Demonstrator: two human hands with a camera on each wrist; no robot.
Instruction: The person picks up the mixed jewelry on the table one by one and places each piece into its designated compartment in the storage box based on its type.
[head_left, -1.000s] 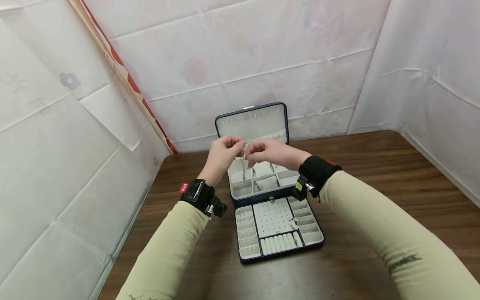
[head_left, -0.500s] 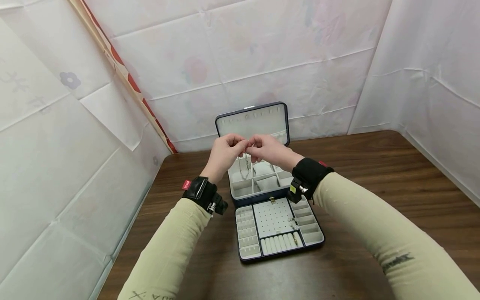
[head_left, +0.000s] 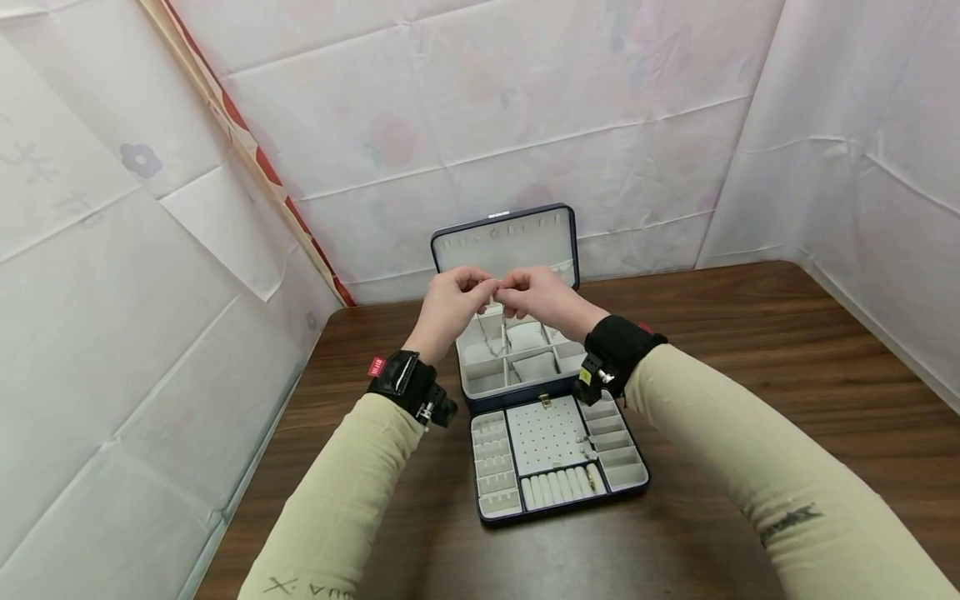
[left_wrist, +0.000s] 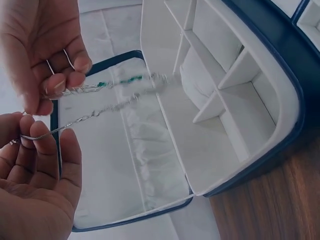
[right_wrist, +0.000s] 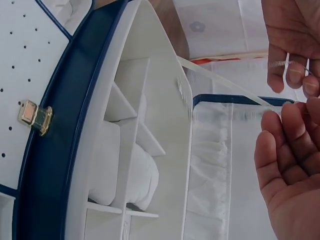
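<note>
Both hands are up in the air over the open dark blue jewellery box with the white soft inside (head_left: 517,367). The left hand (head_left: 447,304) pinches one end of a thin silver chain necklace with tiny green beads (left_wrist: 107,97). The right hand (head_left: 534,298) pinches the other end between thumb and fingertips. The two hands are very close together, almost touching.

The chain hangs down from the fingers in two strands. It dangles just above the little white compartments of the box. In the left wrist view the strands run side by side and stretch toward the box wall. In the right wrist view the chain looks blurry, so it may be swinging.

In front of the box, nearer the person, lies a flat dark blue tray with white slots and a dotted white panel (head_left: 551,433). It sits on the dark brown wooden table (head_left: 750,350). The upright box lid (head_left: 504,242) stands behind the hands.

What could go wrong? The chain is very thin and slippery. If one pinch gets loose, that end may drop and the chain may fall in a heap. The two strands hang so close that they could twist and knot together. The loose loop could also catch on a divider wall if the hands go lower.
</note>
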